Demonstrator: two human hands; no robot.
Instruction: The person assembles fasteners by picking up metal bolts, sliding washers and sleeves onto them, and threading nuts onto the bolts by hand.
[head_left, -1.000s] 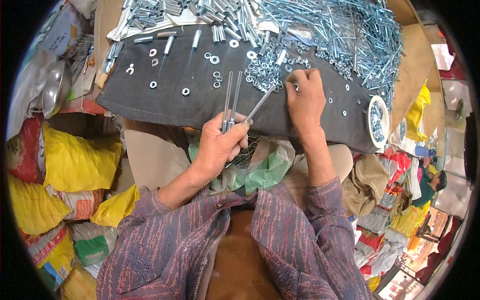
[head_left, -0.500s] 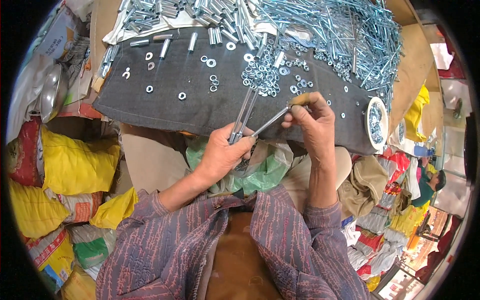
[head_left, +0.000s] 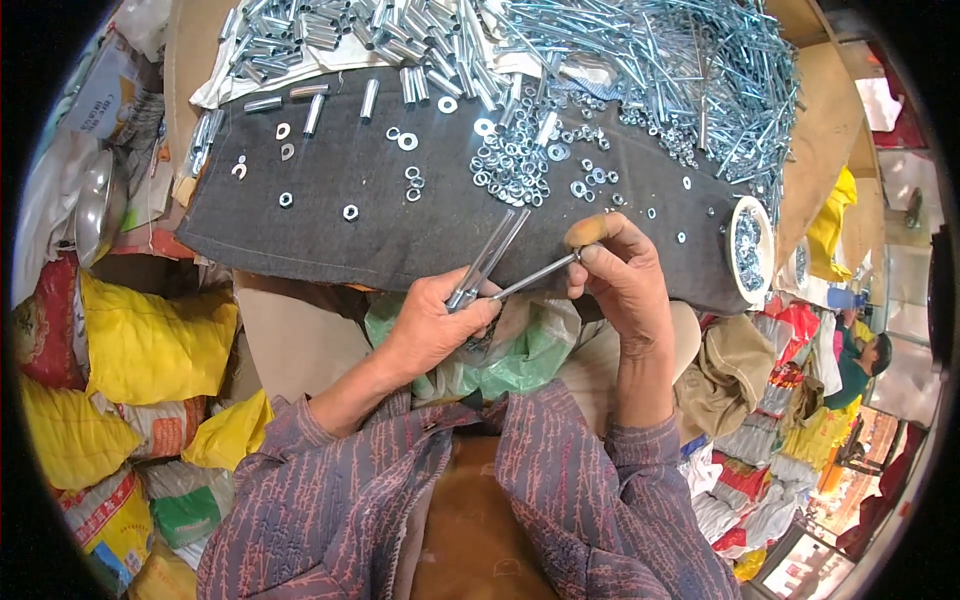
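My left hand (head_left: 430,328) is closed round several thin metal rods (head_left: 490,258), some pointing up and away toward the cloth. One more rod (head_left: 537,275) slants out of it to the right. At that rod's far end my right hand (head_left: 632,290) pinches the tip between thumb and forefinger, where a small dark piece, perhaps a nut, partly shows. A tan finger cover (head_left: 586,231) sits on the right forefinger. Beyond the hands, a heap of spring washers or rings (head_left: 510,165) lies on the dark cloth (head_left: 330,240).
Short metal sleeves (head_left: 320,35) are heaped at the far left and long thin rods (head_left: 650,50) at the far right. A white bowl (head_left: 770,245) of small hardware stands at the right edge. Yellow sacks (head_left: 160,335) lie on the left. A person (head_left: 855,370) is farther off right.
Both hands have come slightly down and nearer to me, away from the ring heap. The slanted rod stays between them, its tip still pinched. The view has shifted a little.
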